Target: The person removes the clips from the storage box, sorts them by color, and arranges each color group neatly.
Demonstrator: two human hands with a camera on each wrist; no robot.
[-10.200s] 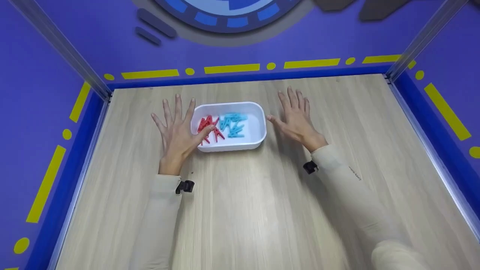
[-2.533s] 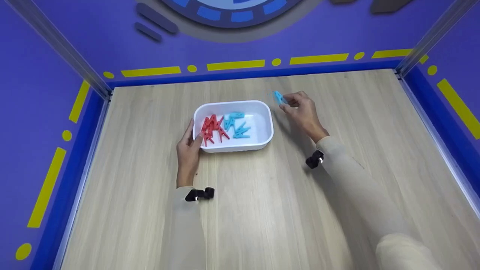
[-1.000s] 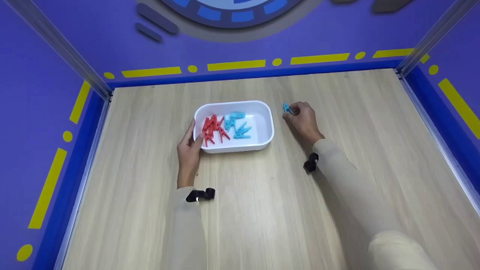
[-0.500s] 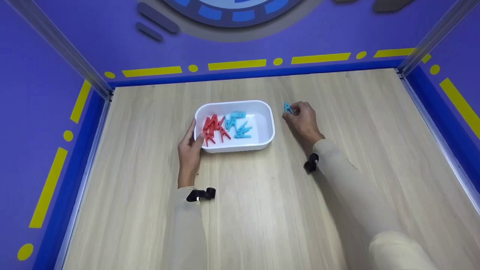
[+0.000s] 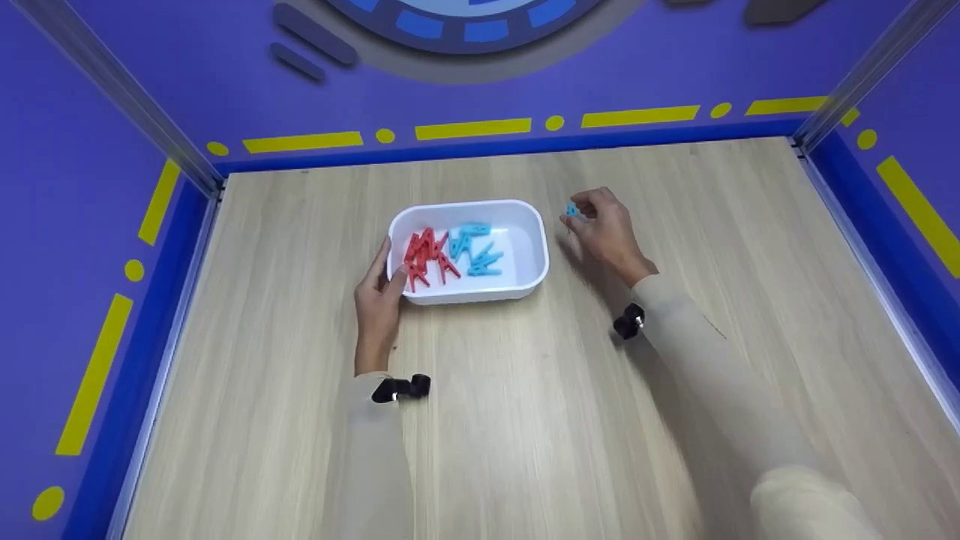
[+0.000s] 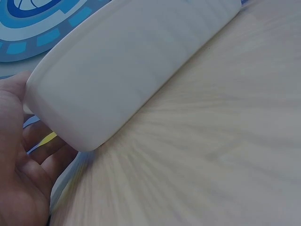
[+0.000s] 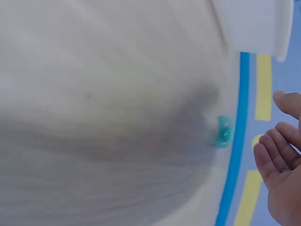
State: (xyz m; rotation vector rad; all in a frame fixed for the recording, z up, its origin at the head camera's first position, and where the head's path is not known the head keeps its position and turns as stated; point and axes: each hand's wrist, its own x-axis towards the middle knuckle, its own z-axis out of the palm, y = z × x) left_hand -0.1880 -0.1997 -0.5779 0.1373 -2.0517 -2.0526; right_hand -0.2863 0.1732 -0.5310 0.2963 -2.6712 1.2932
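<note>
A white plastic tray [image 5: 525, 281] stands on the table, with several red clothespins [image 5: 424, 251] at its left and several light blue clothespins [image 5: 484, 262] near its middle. My left hand [image 5: 377, 307] grips the tray's left end, thumb over the rim and fingers against the outside wall. Right of the tray, one blue clothespin [image 7: 224, 132] rests on the tabletop. Just above it hovers my right hand [image 5: 611, 234], its fingers loosely bent. In the right wrist view a gap shows between that hand and the clothespin.
The wooden table [image 5: 480, 420] is closed in by purple-blue panels [image 5: 480, 97] with yellow marks at the back and both sides. Metal rails [image 5: 885, 322] run along the side edges.
Both hands were spread beside the tray at first. My left hand has since gripped it. My right hand has lowered a blue clothespin to the table, let it go and risen slightly.
</note>
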